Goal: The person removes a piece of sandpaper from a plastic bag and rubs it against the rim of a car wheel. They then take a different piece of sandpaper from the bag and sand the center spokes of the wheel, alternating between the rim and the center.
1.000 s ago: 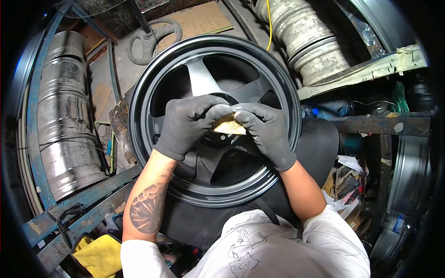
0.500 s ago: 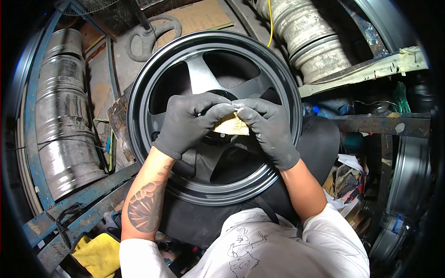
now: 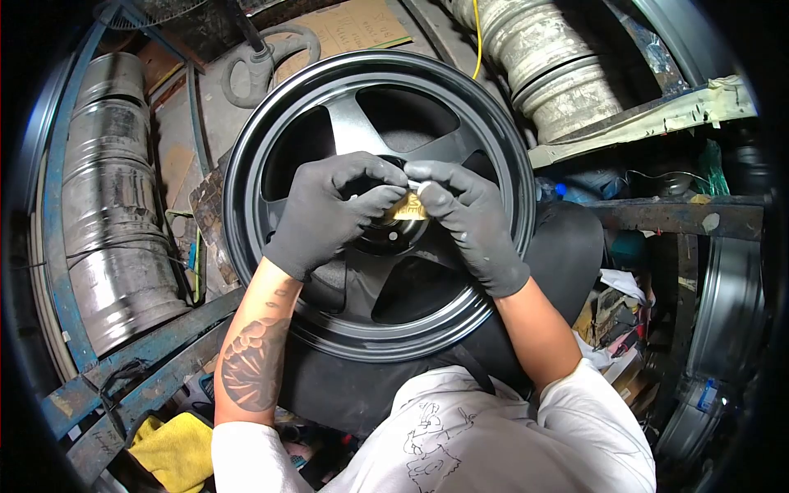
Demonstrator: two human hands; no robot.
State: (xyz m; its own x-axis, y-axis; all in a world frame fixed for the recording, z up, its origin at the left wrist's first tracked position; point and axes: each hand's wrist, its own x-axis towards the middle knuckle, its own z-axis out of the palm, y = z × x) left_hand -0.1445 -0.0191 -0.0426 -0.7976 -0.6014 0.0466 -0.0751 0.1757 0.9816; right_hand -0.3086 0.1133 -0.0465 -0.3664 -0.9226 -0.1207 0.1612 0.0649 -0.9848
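A dark grey spoked wheel rim [image 3: 374, 345] lies face up across my lap. Over its hub, my left hand [image 3: 329, 209] and my right hand [image 3: 472, 222], both in dark grey gloves, meet fingertip to fingertip. Between them they pinch a small piece of yellow printed paper [image 3: 408, 209], which looks like sandpaper. It appears folded, with lettering on its outer face; the fingers hide its upper edge. Thumb and forefinger close on it from each side. Below the paper, the rim's centre and a bolt hole show.
Bare metal rims [image 3: 119, 214] are stacked at the left beside a blue metal frame [image 3: 62, 246]. More rims [image 3: 559, 74] stand at the upper right. A steering wheel [image 3: 246, 78] rests behind my rim. A yellow cloth [image 3: 173, 448] hangs at the lower left.
Both hands have risen slightly, away from my body. Less of the yellow paper shows now, and it looks smaller or more folded between my fingers.
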